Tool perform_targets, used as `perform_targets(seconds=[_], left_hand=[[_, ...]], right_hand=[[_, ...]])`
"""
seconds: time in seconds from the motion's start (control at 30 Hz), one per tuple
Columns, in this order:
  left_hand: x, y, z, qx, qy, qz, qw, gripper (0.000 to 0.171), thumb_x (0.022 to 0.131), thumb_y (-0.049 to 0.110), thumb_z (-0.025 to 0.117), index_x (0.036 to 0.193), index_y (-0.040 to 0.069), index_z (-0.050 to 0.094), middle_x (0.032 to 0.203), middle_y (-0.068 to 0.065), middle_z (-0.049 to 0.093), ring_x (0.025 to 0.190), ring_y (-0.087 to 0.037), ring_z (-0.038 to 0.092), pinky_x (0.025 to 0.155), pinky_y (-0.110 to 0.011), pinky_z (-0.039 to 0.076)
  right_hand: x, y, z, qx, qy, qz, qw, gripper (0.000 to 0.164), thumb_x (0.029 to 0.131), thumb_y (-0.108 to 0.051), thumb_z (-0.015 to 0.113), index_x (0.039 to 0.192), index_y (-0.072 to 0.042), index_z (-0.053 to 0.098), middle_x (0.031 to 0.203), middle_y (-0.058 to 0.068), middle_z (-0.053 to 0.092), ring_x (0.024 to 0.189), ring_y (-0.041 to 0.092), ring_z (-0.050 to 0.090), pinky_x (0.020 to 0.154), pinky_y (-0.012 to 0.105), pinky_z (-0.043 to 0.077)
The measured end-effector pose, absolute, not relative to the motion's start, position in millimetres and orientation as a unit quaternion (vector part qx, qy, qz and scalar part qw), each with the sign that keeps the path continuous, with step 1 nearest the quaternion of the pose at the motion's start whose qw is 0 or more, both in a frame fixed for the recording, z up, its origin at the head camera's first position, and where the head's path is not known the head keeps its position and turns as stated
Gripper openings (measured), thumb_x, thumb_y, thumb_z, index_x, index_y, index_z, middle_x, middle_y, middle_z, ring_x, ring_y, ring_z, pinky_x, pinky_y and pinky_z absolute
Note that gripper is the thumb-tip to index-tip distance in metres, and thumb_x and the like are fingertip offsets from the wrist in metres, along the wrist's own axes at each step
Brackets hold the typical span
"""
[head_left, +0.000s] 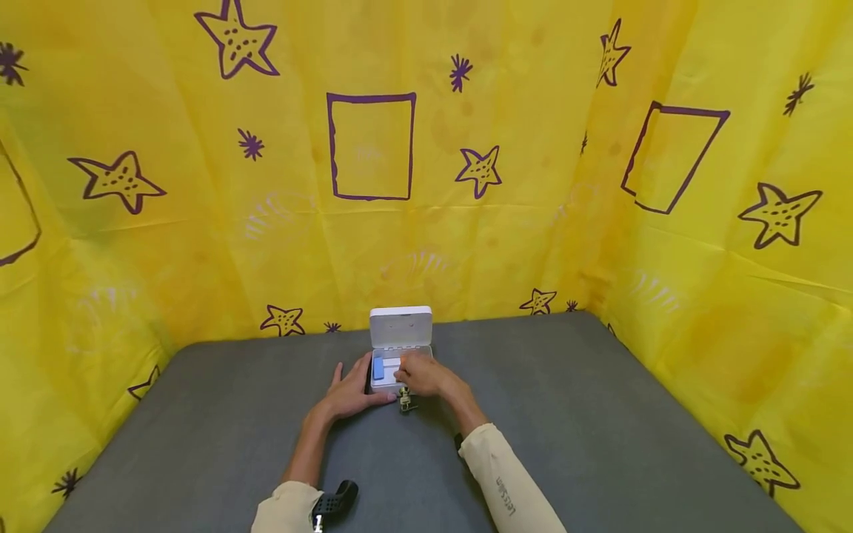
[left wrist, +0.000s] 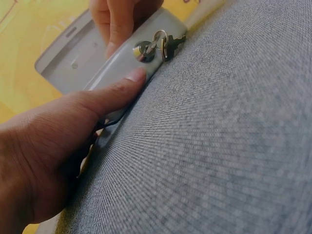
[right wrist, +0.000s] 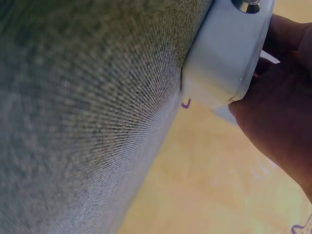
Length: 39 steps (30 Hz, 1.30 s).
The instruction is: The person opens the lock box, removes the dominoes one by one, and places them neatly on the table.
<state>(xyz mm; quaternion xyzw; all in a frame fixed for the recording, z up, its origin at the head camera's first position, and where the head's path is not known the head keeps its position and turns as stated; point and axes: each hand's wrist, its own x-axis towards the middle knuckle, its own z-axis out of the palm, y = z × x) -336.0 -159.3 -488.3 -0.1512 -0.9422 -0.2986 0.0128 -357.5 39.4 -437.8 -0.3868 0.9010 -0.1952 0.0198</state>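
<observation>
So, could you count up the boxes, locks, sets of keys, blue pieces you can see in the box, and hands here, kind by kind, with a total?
White box: 1
Lock: 1
Set of keys: 1
Blue piece: 1
Hands, one left hand and one right hand: 2
Total: 6

The support surface is a flat table (head_left: 220, 444) covered in grey, finely ribbed fabric, with rounded far corners. One white lockbox (head_left: 401, 329), its hinged lid raised, is seated directly on the fabric near the far edge, lock face toward the near side. Ringed keys (head_left: 405, 400) hang at the lock; contact between them and the fabric cannot be confirmed.
</observation>
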Motion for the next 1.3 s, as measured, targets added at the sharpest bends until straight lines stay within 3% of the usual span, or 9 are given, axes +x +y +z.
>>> perform_targets(seconds=[0.23,0.43,0.7,0.9,1.13,1.3], left_hand=[[-337,-159,-492,-0.154,-0.943,-0.294,0.023,0.103,0.073,0.062,0.063,0.146,0.01,0.014,0.146,-0.013,0.028,0.134,-0.028,0.026,0.105,-0.059,-0.006],[-334,-160,-492,-0.158,-0.941,-0.298,0.024,0.101,0.074,0.059,0.064,0.146,0.009,0.014,0.146,-0.014,0.029,0.134,-0.029,0.026,0.104,-0.06,-0.006],[-334,-159,-493,-0.159,-0.938,-0.306,0.032,0.099,0.075,0.056,0.065,0.145,0.007,0.016,0.145,-0.016,0.03,0.133,-0.031,0.027,0.104,-0.06,-0.006],[-334,-159,-491,-0.157,-0.936,-0.313,0.027,0.099,0.074,0.056,0.066,0.145,0.008,0.016,0.145,-0.016,0.03,0.134,-0.032,0.026,0.104,-0.06,-0.007],[-339,-162,-496,-0.152,-0.939,-0.309,0.018,0.105,0.071,0.067,0.06,0.147,0.013,0.012,0.148,-0.011,0.025,0.136,-0.026,0.022,0.105,-0.056,-0.01],[-338,-161,-494,-0.15,-0.941,-0.304,0.019,0.104,0.072,0.065,0.062,0.147,0.011,0.013,0.148,-0.013,0.026,0.135,-0.028,0.023,0.106,-0.056,-0.009]], right_hand=[[-357,45,-437,-0.399,0.89,-0.212,0.056,0.025,0.094,-0.013,0.05,0.074,-0.004,0.063,0.057,-0.006,0.042,0.051,0.007,0.039,0.049,0.018,0.031],[-358,50,-432,-0.442,0.866,-0.224,0.069,0.018,0.092,-0.007,0.053,0.086,-0.001,0.068,0.068,-0.002,0.052,0.057,0.007,0.043,0.055,0.016,0.035],[-358,54,-426,-0.436,0.868,-0.232,0.052,0.012,0.087,-0.006,0.06,0.096,-0.004,0.068,0.09,0.004,0.065,0.074,0.008,0.054,0.069,0.019,0.046],[-360,56,-425,-0.422,0.873,-0.242,0.041,0.013,0.086,-0.006,0.063,0.097,-0.006,0.067,0.094,0.004,0.066,0.078,0.009,0.055,0.073,0.02,0.047],[-361,60,-421,-0.407,0.875,-0.258,0.033,0.013,0.086,-0.008,0.063,0.099,-0.008,0.067,0.094,0.001,0.066,0.082,0.007,0.058,0.075,0.022,0.048],[-361,71,-414,-0.386,0.873,-0.296,0.019,0.016,0.086,-0.009,0.063,0.101,-0.006,0.067,0.093,0.001,0.067,0.082,0.008,0.061,0.074,0.023,0.05]])
